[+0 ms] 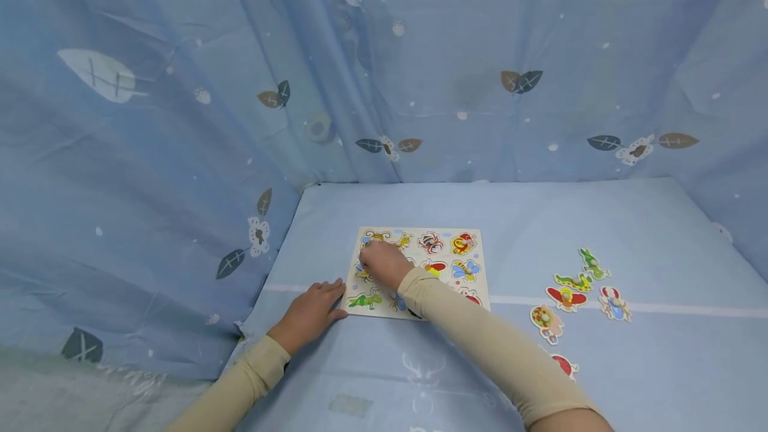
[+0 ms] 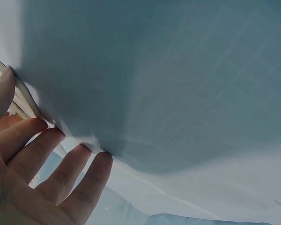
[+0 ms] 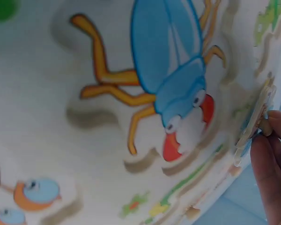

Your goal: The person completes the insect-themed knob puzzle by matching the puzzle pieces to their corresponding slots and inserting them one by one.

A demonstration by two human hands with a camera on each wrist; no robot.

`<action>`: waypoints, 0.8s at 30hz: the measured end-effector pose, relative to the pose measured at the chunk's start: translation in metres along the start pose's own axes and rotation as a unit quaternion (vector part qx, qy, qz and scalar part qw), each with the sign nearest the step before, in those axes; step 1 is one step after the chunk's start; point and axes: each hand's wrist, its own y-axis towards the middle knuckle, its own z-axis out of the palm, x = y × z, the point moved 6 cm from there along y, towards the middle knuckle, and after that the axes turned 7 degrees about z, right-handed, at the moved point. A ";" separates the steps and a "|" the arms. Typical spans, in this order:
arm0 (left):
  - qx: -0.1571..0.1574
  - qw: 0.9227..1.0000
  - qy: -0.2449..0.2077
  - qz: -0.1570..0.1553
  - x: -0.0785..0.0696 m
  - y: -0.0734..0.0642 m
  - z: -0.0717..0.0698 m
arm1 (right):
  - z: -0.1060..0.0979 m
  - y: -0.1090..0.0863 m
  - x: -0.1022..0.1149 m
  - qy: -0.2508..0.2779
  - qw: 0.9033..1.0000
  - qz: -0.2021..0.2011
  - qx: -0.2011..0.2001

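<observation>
A wooden insect puzzle board (image 1: 447,252) with printed recesses lies on the table. My right hand (image 1: 387,264) is over its left part. In the right wrist view, thumb and finger pinch the small knob of a thin puzzle piece (image 3: 253,124), seen edge-on with some blue on its face, close over the board; in the head view the hand hides it. A recess with a blue beetle picture (image 3: 178,61) shows nearby. My left hand (image 1: 312,312) rests at the board's left edge, its extended fingers (image 2: 86,180) touching there.
Loose knobbed pieces lie right of the board: a green grasshopper (image 1: 593,264), a caterpillar (image 1: 574,282), a red-winged insect (image 1: 566,299), a blue beetle (image 1: 615,304), a round-headed piece (image 1: 546,322) and a red one (image 1: 564,365) partly behind the right sleeve. Blue curtains (image 1: 456,85) hang behind the table.
</observation>
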 end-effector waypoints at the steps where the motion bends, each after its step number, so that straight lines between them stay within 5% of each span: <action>1: 0.000 1.000 0.003 0.002 0.000 0.000 0.000 | 0.002 0.001 0.000 -0.005 1.000 0.007 0.002; 13: -0.008 1.000 0.005 0.012 -0.001 0.003 -0.004 | 0.010 0.007 0.009 -0.075 0.997 0.022 0.010; 24: -0.001 1.000 -0.006 0.001 -0.002 0.000 -0.003 | 0.015 0.008 0.013 -0.085 0.996 0.020 0.020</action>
